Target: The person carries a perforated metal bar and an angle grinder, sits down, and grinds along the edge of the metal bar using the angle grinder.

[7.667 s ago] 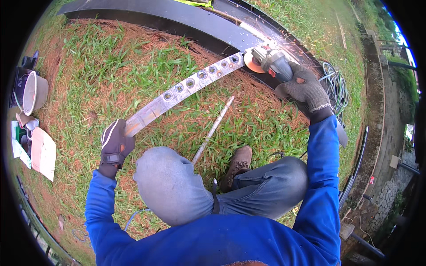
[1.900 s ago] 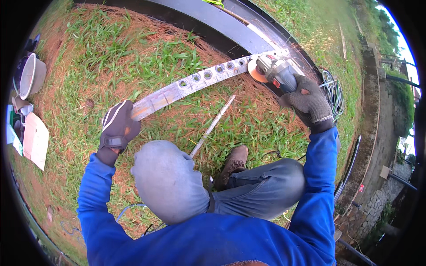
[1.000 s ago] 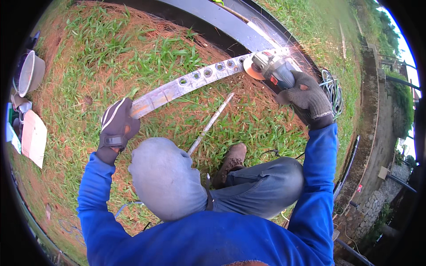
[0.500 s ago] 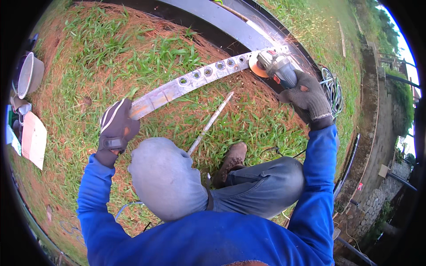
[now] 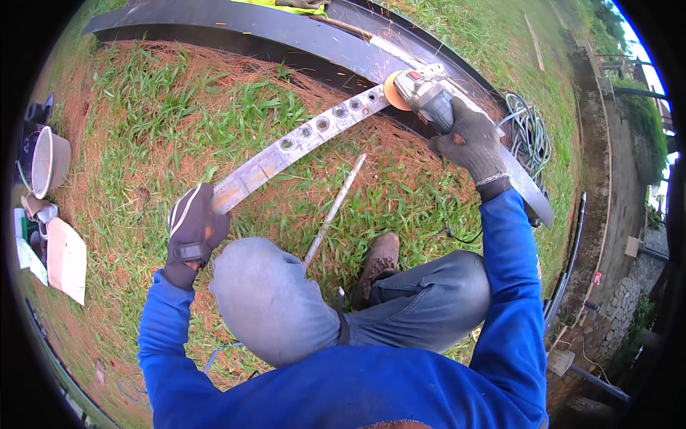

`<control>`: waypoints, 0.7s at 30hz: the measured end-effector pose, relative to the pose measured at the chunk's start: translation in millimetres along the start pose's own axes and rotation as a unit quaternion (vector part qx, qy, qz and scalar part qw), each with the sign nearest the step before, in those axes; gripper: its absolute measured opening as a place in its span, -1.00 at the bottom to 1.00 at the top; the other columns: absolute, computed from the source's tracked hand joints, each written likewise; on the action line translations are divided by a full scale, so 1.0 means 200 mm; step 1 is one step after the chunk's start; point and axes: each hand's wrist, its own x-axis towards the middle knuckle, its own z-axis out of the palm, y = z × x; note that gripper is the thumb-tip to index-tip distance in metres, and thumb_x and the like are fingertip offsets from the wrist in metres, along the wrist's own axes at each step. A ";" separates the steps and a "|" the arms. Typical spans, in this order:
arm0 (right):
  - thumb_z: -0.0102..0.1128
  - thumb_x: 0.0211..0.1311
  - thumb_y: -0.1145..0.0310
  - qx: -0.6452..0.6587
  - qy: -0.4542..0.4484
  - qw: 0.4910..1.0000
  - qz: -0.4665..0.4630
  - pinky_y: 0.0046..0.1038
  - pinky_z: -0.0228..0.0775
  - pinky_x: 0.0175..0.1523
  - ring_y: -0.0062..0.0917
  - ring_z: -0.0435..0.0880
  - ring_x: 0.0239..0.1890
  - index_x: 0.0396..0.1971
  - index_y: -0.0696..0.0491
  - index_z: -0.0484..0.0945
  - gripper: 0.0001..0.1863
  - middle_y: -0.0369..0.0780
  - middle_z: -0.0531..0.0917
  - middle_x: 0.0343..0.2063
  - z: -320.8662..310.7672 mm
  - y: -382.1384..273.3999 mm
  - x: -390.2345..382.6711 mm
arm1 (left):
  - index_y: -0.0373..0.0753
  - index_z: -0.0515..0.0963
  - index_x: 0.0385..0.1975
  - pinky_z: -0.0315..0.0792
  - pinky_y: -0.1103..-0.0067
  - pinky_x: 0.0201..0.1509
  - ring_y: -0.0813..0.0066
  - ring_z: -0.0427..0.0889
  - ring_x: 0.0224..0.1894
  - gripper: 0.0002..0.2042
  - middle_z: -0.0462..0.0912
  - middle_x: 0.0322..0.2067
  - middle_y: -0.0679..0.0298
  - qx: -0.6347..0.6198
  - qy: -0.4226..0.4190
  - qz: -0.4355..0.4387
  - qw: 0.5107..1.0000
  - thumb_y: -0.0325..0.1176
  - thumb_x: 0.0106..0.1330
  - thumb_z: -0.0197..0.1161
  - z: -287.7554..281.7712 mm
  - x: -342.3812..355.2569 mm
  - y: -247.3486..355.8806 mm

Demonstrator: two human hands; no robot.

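Observation:
My left hand [image 5: 197, 225], in a dark glove with white stripes, is closed on the near-left end of a long flat metal bar [image 5: 266, 166] with a row of several holes. The bar runs up to a dark steel beam [image 5: 207, 27]. My right hand [image 5: 468, 146], in a grey knit glove with a hole, grips an angle grinder [image 5: 430, 101]; its orange-rimmed disc [image 5: 396, 91] is at the bar's far end, with sparks around it. A grey metal strip [image 5: 532, 200] shows beyond my right wrist. A pale rod [image 5: 335, 207] lies on the grass below the bar.
At left lie a grey bucket [image 5: 51, 161], cardboard [image 5: 66, 261] and jumbled items. Coiled cables [image 5: 531, 139] lie beside the beam, a yellow cloth [image 5: 279, 6] on it. A concrete edge [image 5: 597, 179] and stone wall run along the right. My bent legs [image 5: 271, 300] fill the foreground.
The view has turned slightly. My right hand and the grinder have shifted left and away from me, revealing more of the strip at right. Both grips are unchanged.

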 end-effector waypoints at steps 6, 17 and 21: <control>0.64 0.05 0.11 -0.024 0.045 0.999 -0.004 -0.04 0.77 0.17 0.01 0.90 0.05 0.12 0.10 0.63 -0.34 0.07 0.88 -0.11 0.01 0.03 0.06 | -0.26 0.61 -0.20 0.55 0.04 -0.17 -0.31 0.69 -0.25 -0.74 0.64 -0.39 -0.10 -0.006 -0.004 0.001 1.000 -0.40 0.12 0.45 0.00 0.08 0.05; 0.53 0.12 0.26 0.016 0.037 0.999 0.027 -0.02 0.75 0.18 0.02 0.89 0.06 0.20 0.07 0.64 -0.40 0.06 0.88 -0.08 0.02 0.08 0.01 | -0.27 0.59 -0.23 0.55 -0.03 -0.17 -0.36 0.69 -0.26 -0.76 0.65 -0.40 -0.13 -0.006 0.007 0.037 0.999 -0.37 0.14 0.41 -0.02 0.18 0.07; 0.56 0.12 0.26 0.025 0.075 0.997 -0.011 -0.01 0.76 0.15 0.02 0.90 0.05 0.21 0.08 0.62 -0.38 0.06 0.89 -0.09 0.09 0.12 0.03 | -0.27 0.59 -0.23 0.56 -0.03 -0.16 -0.37 0.69 -0.25 -0.76 0.67 -0.38 -0.15 0.016 -0.002 0.038 0.999 -0.36 0.15 0.40 -0.04 0.24 0.11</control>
